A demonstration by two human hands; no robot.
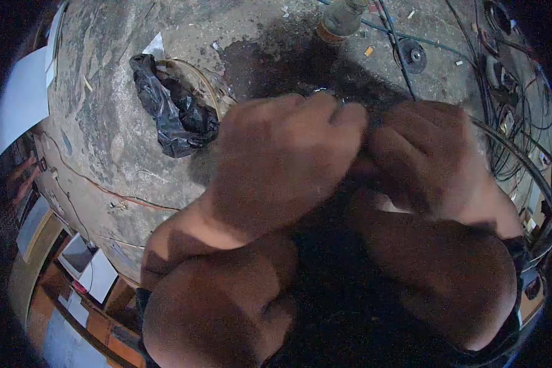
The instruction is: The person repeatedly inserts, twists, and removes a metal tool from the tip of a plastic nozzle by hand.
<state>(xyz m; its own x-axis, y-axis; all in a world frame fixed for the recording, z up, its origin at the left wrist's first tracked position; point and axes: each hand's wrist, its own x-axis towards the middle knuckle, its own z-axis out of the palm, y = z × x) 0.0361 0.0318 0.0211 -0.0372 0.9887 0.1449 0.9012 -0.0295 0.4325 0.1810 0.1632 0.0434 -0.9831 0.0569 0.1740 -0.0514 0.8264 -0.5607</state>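
Observation:
My left hand [282,153] is closed, its back turned to the camera, above and between my bent knees. Close beside it on the right, my right hand [423,153] is curled too, with its knuckles turned toward the left one. The fingertips of both hands are out of sight, and whatever they may hold is hidden. A small shiny bit [322,91] shows just past the left knuckles; I cannot tell what it is. Left of my left hand, a crumpled black plastic bag [172,113] lies on the concrete floor [104,110].
A dark stain [276,61] spreads beyond my hands. Near it stand a greyish cylindrical object [342,23] and a dark round disc [413,56]. Cables [515,147] tangle along the right. An orange cord [126,197] crosses the left floor, near wooden furniture [49,294].

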